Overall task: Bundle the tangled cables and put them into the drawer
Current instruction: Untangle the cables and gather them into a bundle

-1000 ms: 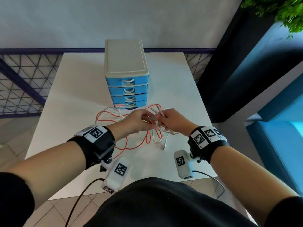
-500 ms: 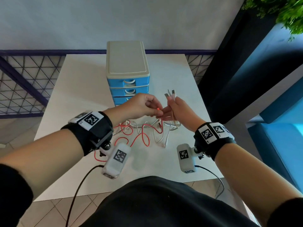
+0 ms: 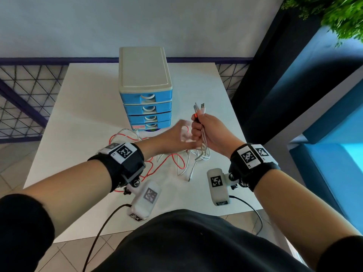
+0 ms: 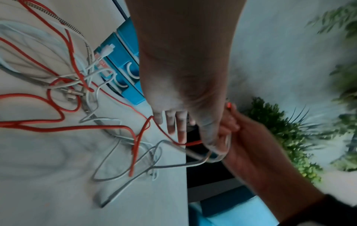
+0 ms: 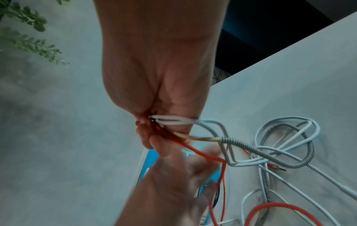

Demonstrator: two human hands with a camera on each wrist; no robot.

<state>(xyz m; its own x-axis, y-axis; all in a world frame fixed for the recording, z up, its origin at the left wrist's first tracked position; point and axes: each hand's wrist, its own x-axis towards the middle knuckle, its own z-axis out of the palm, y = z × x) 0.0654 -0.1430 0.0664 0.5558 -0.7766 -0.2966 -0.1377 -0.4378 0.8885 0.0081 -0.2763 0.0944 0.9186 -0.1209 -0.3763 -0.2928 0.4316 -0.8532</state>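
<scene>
Your right hand (image 3: 211,131) was fisted round the gathered plug ends of the tangled red, white and grey-braided cables (image 3: 198,114), plugs poking up above the fist. Your left hand (image 3: 172,138), blurred, had straight, spread fingers just beside that fist, gripping nothing. The slack lay looped on the white table (image 3: 88,107), before the blue four-drawer plastic organiser (image 3: 146,107). Light and floppy, it likely snags; gather it close under the fist.

A white table (image 3: 82,107) stands against a pale wall (image 3: 137,20), with green foliage (image 3: 341,14) at top right and tiled floor (image 3: 11,169) below left.
</scene>
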